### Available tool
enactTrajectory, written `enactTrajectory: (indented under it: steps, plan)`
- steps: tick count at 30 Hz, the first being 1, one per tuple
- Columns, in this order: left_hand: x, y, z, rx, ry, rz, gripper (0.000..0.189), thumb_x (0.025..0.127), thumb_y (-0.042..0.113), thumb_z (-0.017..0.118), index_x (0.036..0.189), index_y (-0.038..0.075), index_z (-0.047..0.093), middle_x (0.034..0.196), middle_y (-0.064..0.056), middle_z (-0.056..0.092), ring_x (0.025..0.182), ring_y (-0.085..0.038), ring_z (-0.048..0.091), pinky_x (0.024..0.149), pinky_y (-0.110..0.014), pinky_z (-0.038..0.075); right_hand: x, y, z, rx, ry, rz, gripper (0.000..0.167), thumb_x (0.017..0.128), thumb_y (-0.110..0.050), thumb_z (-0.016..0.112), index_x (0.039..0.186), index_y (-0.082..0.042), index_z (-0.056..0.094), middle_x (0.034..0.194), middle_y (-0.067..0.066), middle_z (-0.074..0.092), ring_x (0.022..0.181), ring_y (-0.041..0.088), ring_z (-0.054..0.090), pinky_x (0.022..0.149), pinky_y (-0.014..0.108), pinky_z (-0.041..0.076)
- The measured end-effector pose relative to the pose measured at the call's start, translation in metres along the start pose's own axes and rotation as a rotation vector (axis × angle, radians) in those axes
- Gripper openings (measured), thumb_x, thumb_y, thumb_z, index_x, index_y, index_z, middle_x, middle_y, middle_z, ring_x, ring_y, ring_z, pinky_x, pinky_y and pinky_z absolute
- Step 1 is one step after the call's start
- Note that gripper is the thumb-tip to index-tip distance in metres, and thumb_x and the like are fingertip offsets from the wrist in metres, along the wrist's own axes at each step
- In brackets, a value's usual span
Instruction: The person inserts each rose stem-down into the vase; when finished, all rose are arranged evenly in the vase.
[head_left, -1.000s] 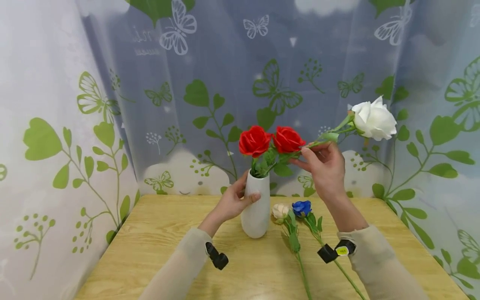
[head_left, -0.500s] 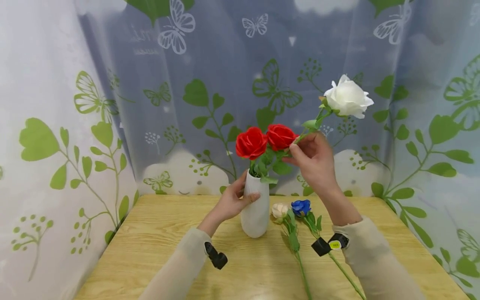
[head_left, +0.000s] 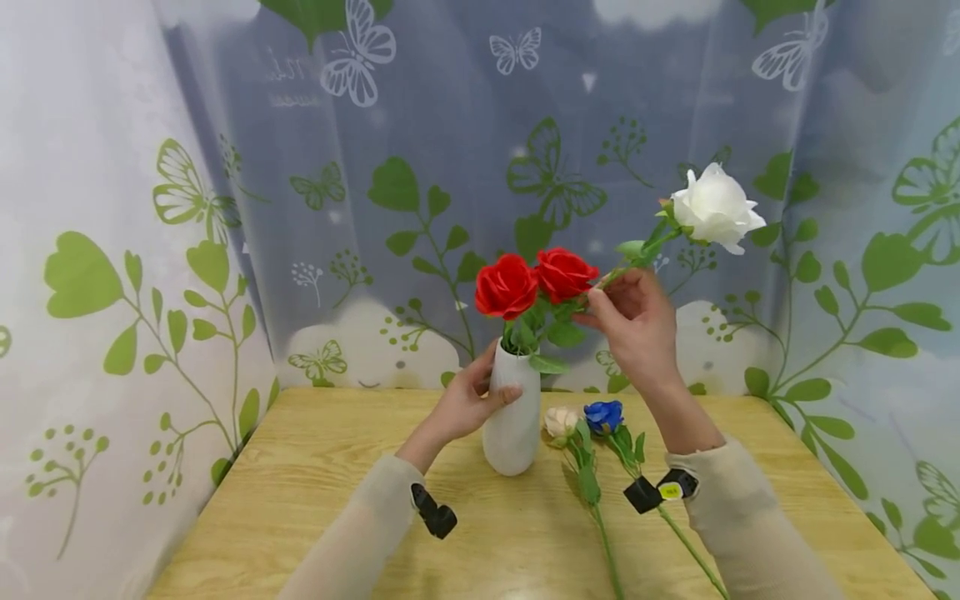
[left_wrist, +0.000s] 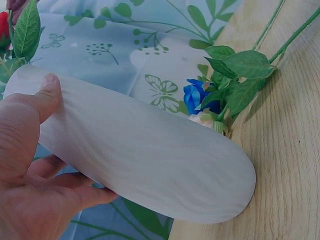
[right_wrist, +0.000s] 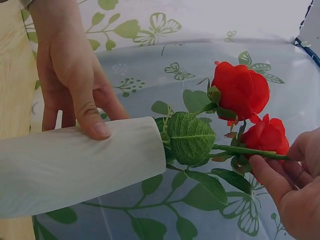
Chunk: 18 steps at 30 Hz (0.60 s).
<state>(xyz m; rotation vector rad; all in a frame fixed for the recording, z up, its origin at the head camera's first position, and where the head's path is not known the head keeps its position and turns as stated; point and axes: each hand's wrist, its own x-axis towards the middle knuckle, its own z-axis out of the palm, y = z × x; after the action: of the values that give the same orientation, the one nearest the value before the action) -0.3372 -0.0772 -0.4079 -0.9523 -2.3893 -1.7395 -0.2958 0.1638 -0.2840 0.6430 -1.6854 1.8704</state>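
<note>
A white vase [head_left: 512, 425] stands on the table, and my left hand [head_left: 468, 398] grips its upper part, thumb across the front. Two red roses [head_left: 506, 286] rise from its mouth. My right hand [head_left: 637, 329] pinches the green stem of a white rose [head_left: 716, 208], whose bloom leans out to the upper right. In the right wrist view that stem [right_wrist: 245, 149] runs from the right fingers towards the vase mouth, past a large leaf [right_wrist: 191, 139]. Leaves hide where the stem's lower end lies.
A cream rose [head_left: 561, 423] and a blue rose [head_left: 603, 416] lie on the wooden table [head_left: 337, 467] right of the vase, stems towards the front edge. A printed curtain [head_left: 450, 125] closes off the back and sides.
The white rose has moved up and to the left with my right hand, tilting more upright, then shifted slightly back right. A leaf now hangs over the vase rim. My left hand stays put.
</note>
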Motion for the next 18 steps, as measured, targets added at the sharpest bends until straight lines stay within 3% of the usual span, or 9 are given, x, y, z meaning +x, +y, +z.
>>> enactTrajectory:
  steps: [4, 8, 14, 18]
  plan:
    - [0.000, -0.001, -0.001, 0.009, -0.004, 0.003, 0.086, 0.103, 0.018, 0.071, 0.171, 0.016, 0.017, 0.170, -0.012, 0.037, 0.139, -0.037, 0.060, 0.105, -0.050, 0.057, -0.003, 0.004, 0.000, 0.008, 0.036, -0.002, 0.014, 0.097, 0.012, 0.065, 0.108, 0.008, 0.057, 0.094, 0.003, 0.069, 0.087, 0.017, 0.072, 0.078, 0.033, 0.066]
    - [0.000, 0.000, -0.002, 0.009, 0.008, 0.031, 0.086, 0.103, 0.017, 0.071, 0.170, 0.013, 0.017, 0.168, -0.016, 0.039, 0.137, -0.039, 0.060, 0.103, -0.051, 0.058, -0.009, 0.017, 0.006, 0.014, 0.037, 0.073, 0.014, 0.098, 0.008, 0.068, 0.104, -0.001, 0.060, 0.092, -0.001, 0.068, 0.085, 0.014, 0.073, 0.079, 0.031, 0.065]
    - [-0.001, 0.000, -0.002, -0.005, -0.003, 0.027, 0.086, 0.103, 0.016, 0.071, 0.171, 0.021, 0.018, 0.165, -0.013, 0.045, 0.138, -0.036, 0.060, 0.104, -0.051, 0.058, -0.027, 0.044, 0.019, -0.055, -0.017, 0.203, 0.014, 0.099, 0.003, 0.069, 0.107, 0.006, 0.058, 0.093, -0.003, 0.069, 0.088, 0.012, 0.074, 0.081, 0.032, 0.065]
    - [0.000, -0.002, -0.002, -0.001, -0.012, 0.041, 0.086, 0.103, 0.015, 0.070, 0.171, 0.025, 0.018, 0.164, -0.012, 0.047, 0.138, -0.036, 0.060, 0.104, -0.051, 0.058, -0.033, 0.055, 0.025, -0.099, -0.012, 0.222, 0.018, 0.098, 0.001, 0.071, 0.108, 0.009, 0.058, 0.093, 0.002, 0.070, 0.086, 0.014, 0.075, 0.082, 0.037, 0.066]
